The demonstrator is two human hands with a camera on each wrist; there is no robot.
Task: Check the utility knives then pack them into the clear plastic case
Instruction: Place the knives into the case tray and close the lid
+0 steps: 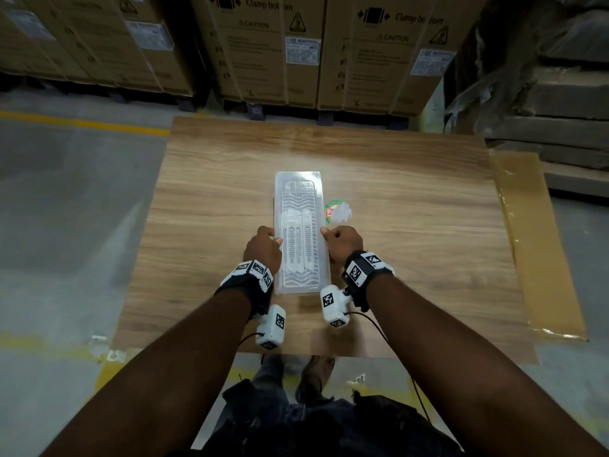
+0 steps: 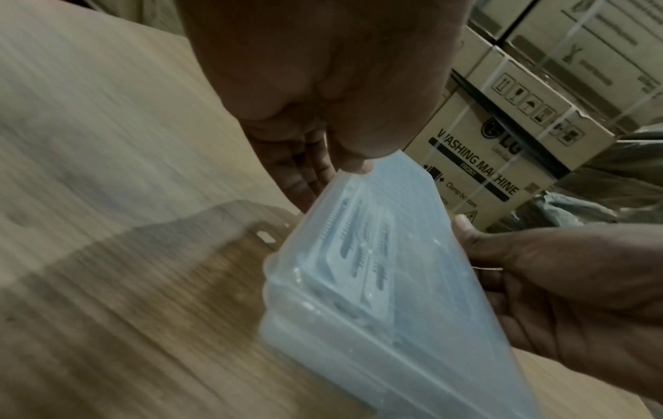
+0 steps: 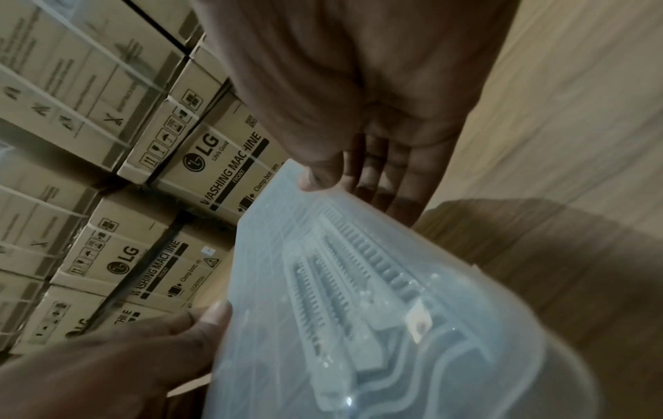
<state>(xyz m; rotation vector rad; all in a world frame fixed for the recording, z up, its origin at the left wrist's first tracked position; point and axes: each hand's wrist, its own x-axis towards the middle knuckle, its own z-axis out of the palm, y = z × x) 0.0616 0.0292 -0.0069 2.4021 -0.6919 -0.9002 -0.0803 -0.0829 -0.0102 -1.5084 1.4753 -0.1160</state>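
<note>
From the head camera, a person is standing at a wooden counter [image 1: 395, 199] and holding a clear plastic case [image 1: 299, 206] lengthwise, its far end pointing to twelve o'clock. The left hand [image 1: 263, 249] is gripping the long edge at nine o'clock and the right hand [image 1: 342, 244] is gripping the opposite edge at three o'clock, thumbs on top. Two pale utility knives [image 1: 298, 249] are lying side by side inside, toward the near end. A crumpled wrapper with a green and red sticker [image 1: 336, 212] is sitting just beside the case at two o'clock. Open counter is lying all round, with edges well apart from the case; stacked cardboard boxes [image 1: 263, 47] are standing beyond at twelve o'clock.

From the left wrist camera, the left thumb is pressing the lid's rim and the fingers [image 2: 301, 175] are curling beneath. The case [image 2: 380, 283] appears lifted, casting a shadow on the wood. The right hand [image 2: 559, 289] is clasping the far side.

From the right wrist camera, the right thumb [image 3: 315, 175] is pinching the rim, the fingers underneath. The knives [image 3: 358, 289] are showing toothed sliders through the lid.

The case looks light, thin, glossy and likely slippery and flexible; the long rims seem the safest hold, since squeezing mid-wall could pop the lid or let the knives slide.
</note>
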